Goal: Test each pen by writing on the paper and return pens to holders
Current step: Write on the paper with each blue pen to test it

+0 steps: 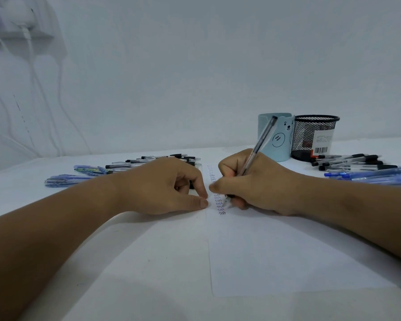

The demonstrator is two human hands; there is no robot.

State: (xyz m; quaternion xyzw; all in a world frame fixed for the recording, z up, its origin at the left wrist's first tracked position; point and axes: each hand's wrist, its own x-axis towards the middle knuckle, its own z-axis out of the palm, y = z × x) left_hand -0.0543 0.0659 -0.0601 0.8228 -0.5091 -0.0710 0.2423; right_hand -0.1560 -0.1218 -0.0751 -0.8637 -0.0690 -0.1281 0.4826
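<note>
The paper (276, 258) is lying on the desk (125, 286) under both hands. Pens (130, 169) are lying behind the left hand (162, 188); two holders (299, 136) are standing behind the right hand (252, 184), more pens (361, 169) lying right of it.
</note>
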